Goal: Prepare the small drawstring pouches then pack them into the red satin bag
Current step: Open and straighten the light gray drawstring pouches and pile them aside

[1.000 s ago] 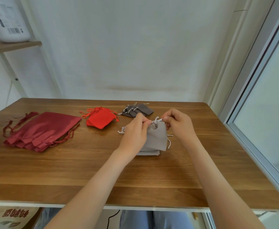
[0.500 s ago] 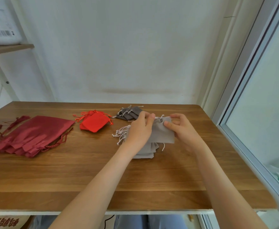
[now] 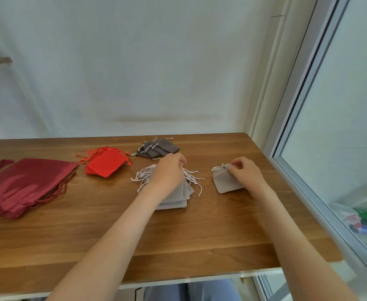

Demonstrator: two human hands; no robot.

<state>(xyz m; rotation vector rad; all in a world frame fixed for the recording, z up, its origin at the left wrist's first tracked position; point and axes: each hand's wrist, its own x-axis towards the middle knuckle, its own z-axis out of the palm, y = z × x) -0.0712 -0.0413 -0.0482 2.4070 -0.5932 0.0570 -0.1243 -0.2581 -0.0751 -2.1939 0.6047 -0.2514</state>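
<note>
Two hands work over the bench (image 3: 113, 227). On the right hand (image 3: 246, 174) the fingers (image 3: 234, 168) are pressed together in a pinch on the gathered neck of a single light grey pouch (image 3: 222, 181), which lies flat on the wood under the fingertips with its body stretching toward the person (its white cord ends poke out to the left of the pinch). The left hand (image 3: 169, 174) rests palm down on the stack of light grey pouches (image 3: 178, 196); its fingers curl at the stack's far end, but whether they grip a cord or a pouch cannot be told from this angle. White drawstrings (image 3: 142, 177) fan out on both sides of that hand. The single pouch sits apart from the stack, to its right. Beyond the left hand lie the dark grey pouches (image 3: 158, 148), then the small red pouches (image 3: 105, 164) to their left. Farther left, the red satin bags (image 3: 24, 183) lie flat in an overlapping pile, well apart from both hands.
</note>
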